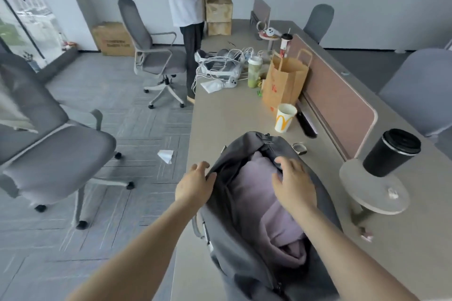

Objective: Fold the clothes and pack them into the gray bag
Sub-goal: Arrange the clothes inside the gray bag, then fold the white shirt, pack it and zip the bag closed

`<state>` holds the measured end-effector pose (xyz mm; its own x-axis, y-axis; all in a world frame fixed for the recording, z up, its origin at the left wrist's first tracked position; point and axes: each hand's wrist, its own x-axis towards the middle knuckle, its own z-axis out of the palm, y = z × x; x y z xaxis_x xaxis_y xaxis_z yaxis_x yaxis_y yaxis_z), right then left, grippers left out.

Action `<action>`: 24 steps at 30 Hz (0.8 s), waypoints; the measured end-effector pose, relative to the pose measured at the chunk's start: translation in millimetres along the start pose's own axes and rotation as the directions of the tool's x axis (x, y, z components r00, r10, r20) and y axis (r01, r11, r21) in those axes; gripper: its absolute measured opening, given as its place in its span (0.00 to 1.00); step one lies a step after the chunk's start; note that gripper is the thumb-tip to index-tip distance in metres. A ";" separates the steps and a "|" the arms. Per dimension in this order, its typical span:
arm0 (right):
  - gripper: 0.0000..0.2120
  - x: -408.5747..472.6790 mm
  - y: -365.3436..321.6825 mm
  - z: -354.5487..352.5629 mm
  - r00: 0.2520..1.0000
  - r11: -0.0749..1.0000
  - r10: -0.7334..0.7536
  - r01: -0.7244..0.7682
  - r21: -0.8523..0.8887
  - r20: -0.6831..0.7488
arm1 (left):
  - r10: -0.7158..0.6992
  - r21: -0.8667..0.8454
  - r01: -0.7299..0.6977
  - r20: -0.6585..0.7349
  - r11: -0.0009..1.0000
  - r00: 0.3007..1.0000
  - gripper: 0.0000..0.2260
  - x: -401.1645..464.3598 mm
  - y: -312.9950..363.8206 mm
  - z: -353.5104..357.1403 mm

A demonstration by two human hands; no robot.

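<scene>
A long beige laminate desk [220,117] is seen in a grey-carpeted office. The open gray fabric bag [247,264] lies on it, gripped at its rim by the left hand [194,184]. The folded lilac garment [264,205] inside is pressed under the right hand's [293,184] loosely spread fingers. Beyond the fingertips, golden arches are printed on a white paper cup [285,117].

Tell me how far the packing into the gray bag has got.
Done: a folded lilac garment already lies inside the open gray bag on the desk. In hand: the left hand grips the bag's left rim, and the right hand is at the right rim over the garment; whether it grips or presses is unclear. Left: no other clothes are visible, and the bag is not yet closed.
</scene>
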<state>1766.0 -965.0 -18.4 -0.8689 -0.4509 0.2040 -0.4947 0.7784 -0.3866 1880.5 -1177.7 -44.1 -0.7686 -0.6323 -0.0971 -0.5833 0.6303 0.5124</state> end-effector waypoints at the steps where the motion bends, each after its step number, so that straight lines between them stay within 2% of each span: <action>1: 0.16 0.1 -17.7 4.8 0.997 0.997 -0.072 0.072 0.031 0.005 | 0.005 0.021 -0.004 -0.008 1.000 1.000 0.16 -5.6 -2.8 -8.3; 5: 0.13 -5.1 -87.6 29.5 0.951 0.946 -0.301 0.290 0.145 0.063 | 0.003 0.135 0.008 -0.075 0.991 0.997 0.13 -32.5 -34.4 -43.7; 12: 0.15 -21.8 -222.3 77.0 0.798 0.823 -0.566 0.530 0.207 0.207 | -0.121 0.217 0.174 -0.240 0.961 0.963 0.13 -74.1 -143.8 -123.3; 19: 0.15 -52.6 -396.4 148.7 0.657 0.708 -0.707 0.653 0.270 0.263 | -0.257 0.183 0.335 -0.351 0.924 0.900 0.13 -105.1 -292.6 -217.4; 24: 0.14 -78.7 -518.1 191.3 0.600 0.663 -0.748 0.688 0.294 0.283 | -0.318 0.150 0.400 -0.387 0.904 0.866 0.13 -117.9 -393.8 -281.7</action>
<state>2093.6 -1416.4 -6.2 -0.1467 -0.9766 0.1570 -0.9215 0.0772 -0.3807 2274.8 -1478.2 6.0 -0.3781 -0.9221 0.0828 -0.8741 0.3850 0.2962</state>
